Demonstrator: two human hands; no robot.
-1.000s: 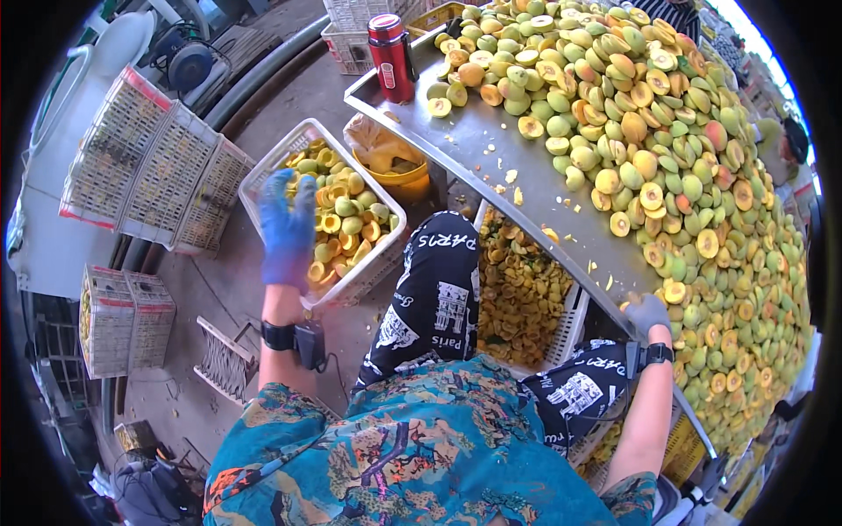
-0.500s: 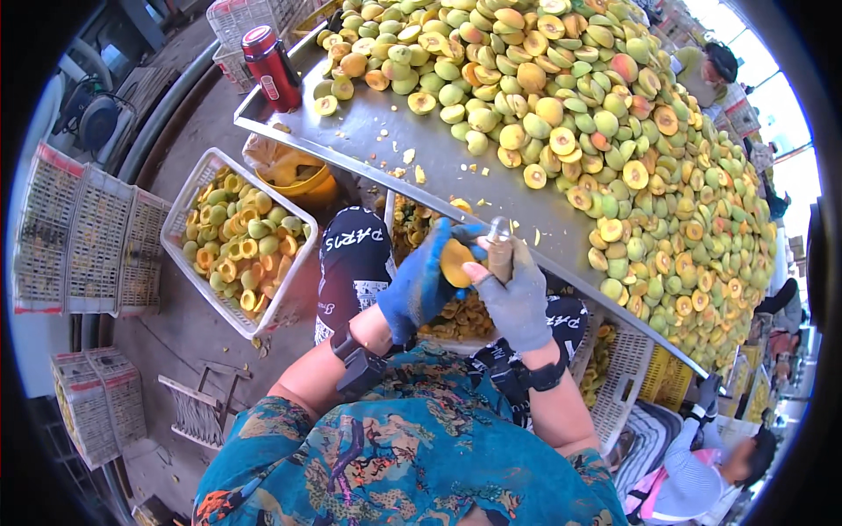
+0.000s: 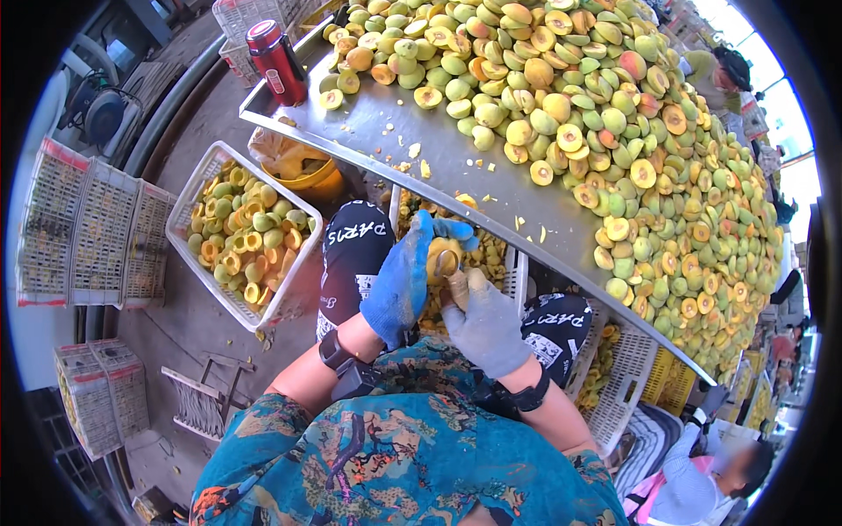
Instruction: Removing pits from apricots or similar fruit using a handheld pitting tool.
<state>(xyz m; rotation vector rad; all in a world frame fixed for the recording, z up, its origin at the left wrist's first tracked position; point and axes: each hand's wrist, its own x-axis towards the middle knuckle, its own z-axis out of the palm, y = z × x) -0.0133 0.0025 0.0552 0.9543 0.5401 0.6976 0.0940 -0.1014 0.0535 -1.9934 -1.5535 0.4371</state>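
Observation:
My left hand [image 3: 396, 285], in a blue glove, holds a yellow fruit half [image 3: 436, 252] over my lap. My right hand [image 3: 482, 320], in a grey glove, grips a small tool [image 3: 454, 282] whose rounded metal end is at the fruit's cut face. Beneath my hands is a crate [image 3: 517, 272] of fruit pieces, partly hidden. Just beyond, a steel table [image 3: 386, 140] bears a large heap of green-yellow halved fruit [image 3: 570, 96], with scraps along its front. To my left is a white crate [image 3: 289, 272] of cut fruit halves.
A red flask [image 3: 276, 61] stands on the table's left corner. A yellow bucket [image 3: 311, 184], stacked crates [image 3: 92, 228] and a folding stool [image 3: 197, 399] are on the left. Co-workers sit at lower right [image 3: 693, 478] and upper right [image 3: 706, 83]. More crates [image 3: 618, 399] lie right below the table.
My hands have come together from the left crate and the table's edge to over my lap. The tool's end has moved down and left into the fruit since half a second ago.

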